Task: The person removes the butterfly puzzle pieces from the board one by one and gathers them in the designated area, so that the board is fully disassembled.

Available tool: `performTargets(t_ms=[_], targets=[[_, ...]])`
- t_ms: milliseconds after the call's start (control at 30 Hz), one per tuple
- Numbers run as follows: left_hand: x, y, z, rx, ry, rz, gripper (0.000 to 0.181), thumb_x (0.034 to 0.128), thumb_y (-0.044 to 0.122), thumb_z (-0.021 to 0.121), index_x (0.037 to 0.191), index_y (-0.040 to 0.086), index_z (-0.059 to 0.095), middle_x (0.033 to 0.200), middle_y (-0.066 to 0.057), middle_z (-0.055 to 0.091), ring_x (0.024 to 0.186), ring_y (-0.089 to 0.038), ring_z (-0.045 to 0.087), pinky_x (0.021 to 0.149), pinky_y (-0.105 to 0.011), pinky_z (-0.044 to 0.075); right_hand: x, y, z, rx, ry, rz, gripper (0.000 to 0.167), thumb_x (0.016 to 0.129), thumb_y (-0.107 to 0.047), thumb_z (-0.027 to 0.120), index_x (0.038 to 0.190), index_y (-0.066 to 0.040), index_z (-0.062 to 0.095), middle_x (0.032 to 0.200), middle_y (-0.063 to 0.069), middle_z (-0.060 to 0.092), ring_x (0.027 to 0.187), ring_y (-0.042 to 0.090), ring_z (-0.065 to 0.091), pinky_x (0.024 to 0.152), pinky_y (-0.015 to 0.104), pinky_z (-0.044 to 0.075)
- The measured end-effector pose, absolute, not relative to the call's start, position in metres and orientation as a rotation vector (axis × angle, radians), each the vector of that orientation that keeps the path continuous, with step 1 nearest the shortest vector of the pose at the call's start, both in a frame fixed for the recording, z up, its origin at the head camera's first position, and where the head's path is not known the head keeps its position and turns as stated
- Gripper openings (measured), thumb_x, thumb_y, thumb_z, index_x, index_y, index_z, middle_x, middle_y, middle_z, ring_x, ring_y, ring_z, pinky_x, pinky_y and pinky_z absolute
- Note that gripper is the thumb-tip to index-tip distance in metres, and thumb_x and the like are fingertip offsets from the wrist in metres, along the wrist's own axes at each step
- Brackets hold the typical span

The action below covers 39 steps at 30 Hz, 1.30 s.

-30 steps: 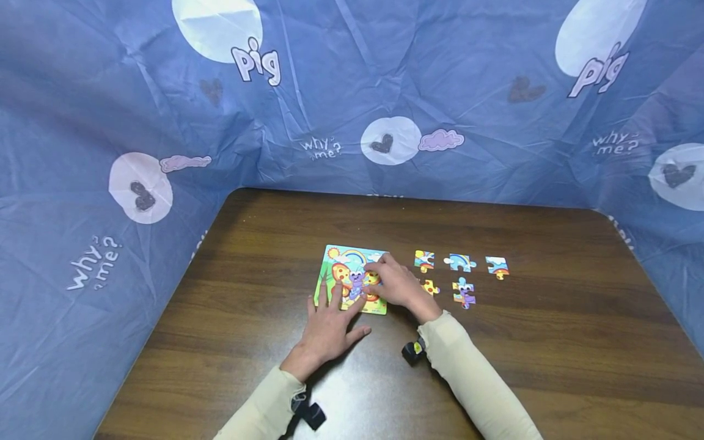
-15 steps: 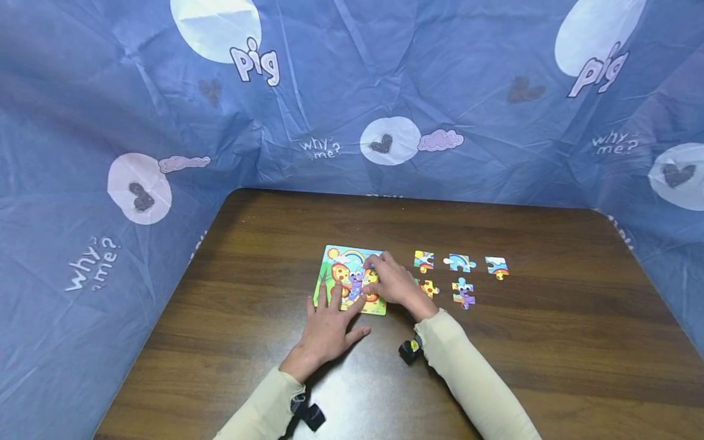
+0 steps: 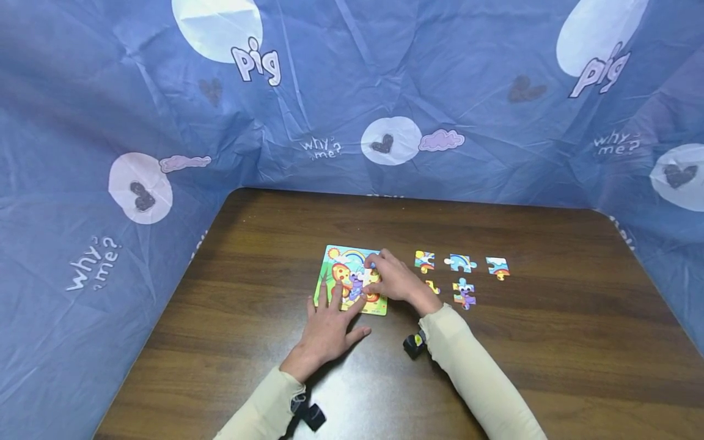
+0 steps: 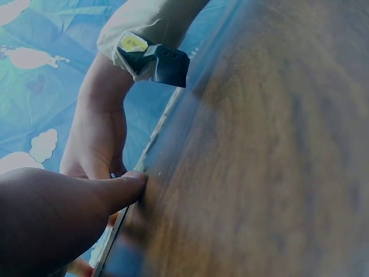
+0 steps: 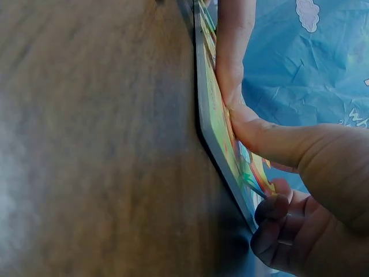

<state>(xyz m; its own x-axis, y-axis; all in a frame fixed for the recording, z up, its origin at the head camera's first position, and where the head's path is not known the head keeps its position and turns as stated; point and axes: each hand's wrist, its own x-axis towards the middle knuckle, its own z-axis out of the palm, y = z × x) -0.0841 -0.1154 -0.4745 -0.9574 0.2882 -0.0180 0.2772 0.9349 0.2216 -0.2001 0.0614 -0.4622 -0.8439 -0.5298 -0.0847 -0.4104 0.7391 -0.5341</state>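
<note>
A square butterfly puzzle board (image 3: 343, 250) lies flat on the table. My left hand (image 3: 324, 330) rests on its lower left part with fingers spread and fairly straight. Over the board's right side, my right hand (image 3: 400, 282) has curled fingers and thumb. In the right wrist view, that hand (image 5: 323, 173) pinches a colourful puzzle piece (image 5: 260, 171), tilted up from the board (image 5: 216, 124). The left wrist view shows my left thumb (image 4: 124, 190) near the board's edge; most of the picture is hidden there.
Right of the board lie loose pieces: a sun piece (image 3: 425, 261), a rainbow piece (image 3: 459, 263), a cloud piece (image 3: 497, 266), a purple piece (image 3: 465, 294) and a yellow piece (image 3: 433, 286) partly behind my right wrist. A blue printed cloth (image 3: 330, 91) hangs around the table (image 3: 550, 342).
My right hand and forearm have shifted slightly, and the wrist now covers more of the yellow loose piece. My left hand has stayed in place.
</note>
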Motion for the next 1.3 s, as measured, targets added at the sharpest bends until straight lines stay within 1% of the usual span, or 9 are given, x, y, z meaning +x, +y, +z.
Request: performTargets(t_ms=[133,267,433,567,667,767,967,1067,1300], targets=[[-0.083,-0.115,-0.475,0.450,3.032,0.332,0.062,0.0925,0.062,0.057,0.147,0.033,0.049,0.157,-0.027,0.035,0.145,-0.059,0.024,0.108,-0.077,0.030,-0.202,0.063,-0.462,-0.736,2.724,-0.741,0.045,0.084,-0.031,0.082,0.118,-0.012,0.059,0.110,0.010,0.057,0.081,0.020,0.054,0.073,0.035,0.049],[-0.084,-0.116,-0.475,0.448,3.033,0.331,0.062,0.0928,0.062,0.057,0.147,0.033,0.050,0.157,-0.027,0.035,0.146,-0.059,0.024,0.109,-0.077,0.029,-0.203,0.064,-0.461,-0.716,2.769,-0.710,0.045,0.083,-0.033,0.082,0.115,-0.009,0.061,0.109,0.013,0.060,0.087,0.023,0.059,0.077,0.040,0.053],[-0.083,-0.116,-0.475,0.460,3.059,0.321,0.062,0.0918,0.062,0.058,0.146,0.032,0.051,0.156,-0.028,0.037,0.145,-0.059,0.026,0.108,-0.077,0.030,-0.203,0.066,-0.459,-0.644,2.796,-0.668,0.046,0.086,-0.034,0.078,0.119,-0.006,0.063,0.112,0.016,0.061,0.090,0.027,0.063,0.081,0.045,0.056],[-0.083,-0.117,-0.476,0.477,3.074,0.321,0.062,0.0917,0.062,0.058,0.145,0.031,0.052,0.155,-0.028,0.037,0.144,-0.060,0.027,0.106,-0.077,0.032,-0.202,0.066,-0.459,-0.603,2.799,-0.649,0.049,0.087,-0.037,0.077,0.123,-0.007,0.064,0.116,0.016,0.060,0.093,0.030,0.064,0.082,0.047,0.056],[-0.083,-0.117,-0.477,0.476,3.069,0.324,0.062,0.0923,0.061,0.058,0.146,0.032,0.051,0.156,-0.028,0.036,0.144,-0.060,0.026,0.106,-0.077,0.032,-0.200,0.064,-0.458,-0.570,2.813,-0.642,0.051,0.085,-0.041,0.078,0.120,-0.008,0.064,0.115,0.015,0.060,0.092,0.029,0.064,0.081,0.046,0.056],[-0.084,-0.117,-0.478,0.475,3.064,0.324,0.061,0.0927,0.061,0.057,0.146,0.031,0.051,0.157,-0.028,0.036,0.144,-0.060,0.026,0.106,-0.077,0.032,-0.197,0.061,-0.457,-0.525,2.833,-0.618,0.052,0.083,-0.045,0.079,0.116,-0.008,0.064,0.112,0.014,0.059,0.086,0.029,0.063,0.076,0.045,0.055],[-0.084,-0.117,-0.478,0.478,3.066,0.313,0.062,0.0921,0.062,0.057,0.146,0.032,0.051,0.156,-0.028,0.037,0.144,-0.059,0.027,0.106,-0.077,0.033,-0.194,0.056,-0.454,-0.467,2.857,-0.571,0.046,0.083,-0.044,0.079,0.107,-0.009,0.063,0.107,0.013,0.058,0.077,0.029,0.059,0.065,0.042,0.051],[-0.084,-0.116,-0.477,0.475,3.060,0.315,0.062,0.0918,0.062,0.057,0.146,0.032,0.051,0.156,-0.028,0.036,0.145,-0.059,0.026,0.106,-0.077,0.032,-0.194,0.056,-0.454,-0.469,2.855,-0.587,0.045,0.083,-0.043,0.079,0.107,-0.009,0.063,0.107,0.012,0.058,0.078,0.027,0.058,0.065,0.040,0.051],[-0.083,-0.117,-0.477,0.474,3.065,0.327,0.062,0.0921,0.062,0.058,0.145,0.031,0.052,0.156,-0.028,0.037,0.144,-0.060,0.026,0.106,-0.077,0.032,-0.196,0.061,-0.454,-0.511,2.829,-0.677,0.046,0.083,-0.038,0.081,0.115,-0.009,0.063,0.112,0.014,0.057,0.081,0.025,0.058,0.070,0.040,0.052]])
